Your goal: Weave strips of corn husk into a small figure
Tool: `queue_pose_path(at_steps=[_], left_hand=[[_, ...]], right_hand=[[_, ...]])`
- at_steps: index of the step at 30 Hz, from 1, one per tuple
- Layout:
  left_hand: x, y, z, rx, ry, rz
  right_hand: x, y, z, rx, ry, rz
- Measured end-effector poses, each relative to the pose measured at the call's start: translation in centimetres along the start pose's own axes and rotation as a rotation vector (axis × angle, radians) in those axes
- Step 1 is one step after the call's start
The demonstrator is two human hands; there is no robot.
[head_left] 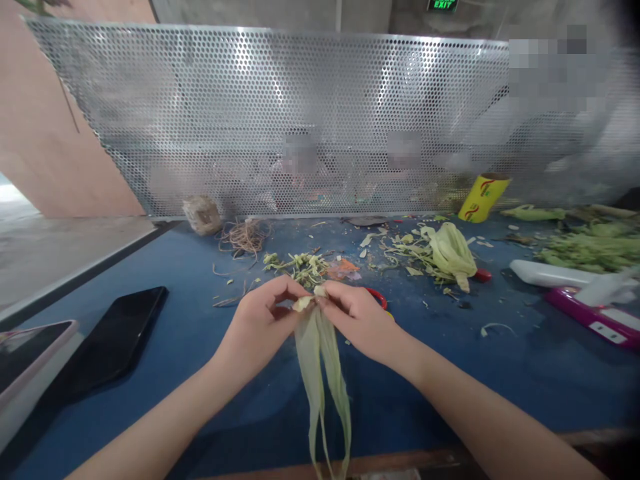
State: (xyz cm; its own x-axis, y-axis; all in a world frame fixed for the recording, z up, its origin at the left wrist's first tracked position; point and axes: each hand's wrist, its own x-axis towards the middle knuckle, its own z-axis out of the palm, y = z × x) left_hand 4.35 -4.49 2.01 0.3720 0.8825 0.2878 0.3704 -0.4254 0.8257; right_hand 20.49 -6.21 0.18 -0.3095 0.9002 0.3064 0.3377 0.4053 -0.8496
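Between my two hands hang long pale-green corn husk strips (314,360), pinched together at their upper end and trailing down past the table's front edge. My left hand (270,313) is closed on the husk from the left, thumb and fingers pressed at the top. From the other side, my right hand (357,317) pinches the same end, its fingertips almost touching those of the left. Just beyond the hands lies a small heap of green, knotted husk pieces (305,268). A red looped handle (379,297) shows partly behind my right hand.
On the blue table (200,400), two phones, one black (120,340), lie left. Twine (244,237) sits at the back. A husk bundle (450,253), yellow roll (484,198), purple-and-white tool (590,313) and green pile (595,248) are right. A perforated metal screen (320,87) stands behind.
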Motion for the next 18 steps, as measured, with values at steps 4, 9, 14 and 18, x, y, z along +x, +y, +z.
queue_pose_path(at_steps=[4, 9, 14, 18], left_hand=[[-0.27, 0.00, 0.16, -0.010, 0.049, 0.037], [-0.70, 0.40, 0.45, 0.168, 0.165, 0.250], [-0.76, 0.40, 0.41, 0.238, 0.194, 0.334], [-0.35, 0.05, 0.23, 0.051, 0.119, 0.120]], right_hand=[[0.05, -0.24, 0.15, -0.008, 0.035, -0.064], [0.28, -0.10, 0.87, 0.076, 0.127, -0.056], [0.23, -0.18, 0.80, 0.137, 0.125, -0.012], [0.09, -0.43, 0.44, 0.233, 0.031, 0.084]])
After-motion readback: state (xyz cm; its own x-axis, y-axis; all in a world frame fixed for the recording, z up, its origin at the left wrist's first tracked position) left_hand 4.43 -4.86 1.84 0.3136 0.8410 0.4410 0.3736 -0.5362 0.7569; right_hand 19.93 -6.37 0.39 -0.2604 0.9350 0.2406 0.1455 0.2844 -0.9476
